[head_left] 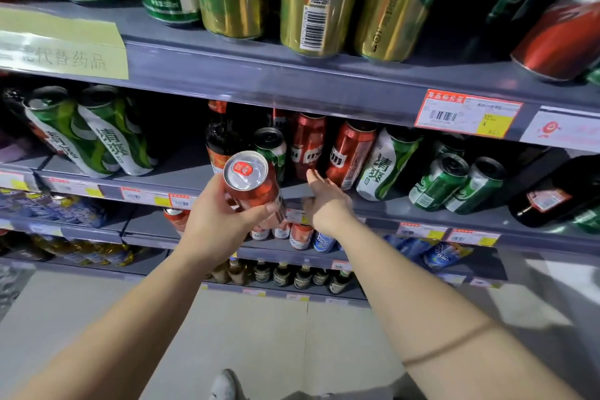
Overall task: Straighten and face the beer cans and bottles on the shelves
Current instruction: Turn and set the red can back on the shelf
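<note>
My left hand has its grip clamped round a red can at frame centre, held off the middle shelf; my right hand reaches open-fingered toward the red cans beyond; I'd judge it best to clear a gap first, then seat the can upright, label outward.

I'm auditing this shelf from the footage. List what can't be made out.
- Red can, head view: the left hand covers its label.
- Price tag: print too small.
- Gold cans: tops cut off by the frame edge.
- Right hand: fingertips blurred.
</note>
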`<state>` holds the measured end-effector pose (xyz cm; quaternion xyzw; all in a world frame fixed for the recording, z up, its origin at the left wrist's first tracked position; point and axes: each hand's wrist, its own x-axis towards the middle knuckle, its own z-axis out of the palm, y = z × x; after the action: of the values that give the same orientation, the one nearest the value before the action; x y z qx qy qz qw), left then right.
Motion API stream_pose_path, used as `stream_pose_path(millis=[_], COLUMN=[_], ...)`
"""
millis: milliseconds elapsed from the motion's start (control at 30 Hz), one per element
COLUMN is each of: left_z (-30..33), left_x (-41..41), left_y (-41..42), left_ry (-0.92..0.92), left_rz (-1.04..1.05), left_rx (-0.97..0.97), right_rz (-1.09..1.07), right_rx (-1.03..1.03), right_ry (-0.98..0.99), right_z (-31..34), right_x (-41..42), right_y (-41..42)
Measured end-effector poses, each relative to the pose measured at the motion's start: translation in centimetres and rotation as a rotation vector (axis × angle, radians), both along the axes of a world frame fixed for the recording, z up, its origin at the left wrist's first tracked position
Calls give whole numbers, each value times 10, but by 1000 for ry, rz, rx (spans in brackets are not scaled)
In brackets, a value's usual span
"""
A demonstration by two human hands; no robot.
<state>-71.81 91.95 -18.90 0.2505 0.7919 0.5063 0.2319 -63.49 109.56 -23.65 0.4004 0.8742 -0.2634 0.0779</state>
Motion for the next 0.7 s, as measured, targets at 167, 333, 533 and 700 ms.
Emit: stream_pose_path(millis=[167,333,533,700], left_z=[4,4,-11,-17], left_x=[10,17,18,20], left_y=[45,94,122,118], left_ry=[57,125,184,152], left_rz=[-45,-42,-53,27], left_rx=[23,-31,-59,-49], right_rz=[-335,-558,-663,-622], right_rx=[-41,-10,-8,-31], right_ry=[446,548,624,559], right_z=[9,5,2,8], right_x=[47,87,100,83], right_y=[-6,9,38,60])
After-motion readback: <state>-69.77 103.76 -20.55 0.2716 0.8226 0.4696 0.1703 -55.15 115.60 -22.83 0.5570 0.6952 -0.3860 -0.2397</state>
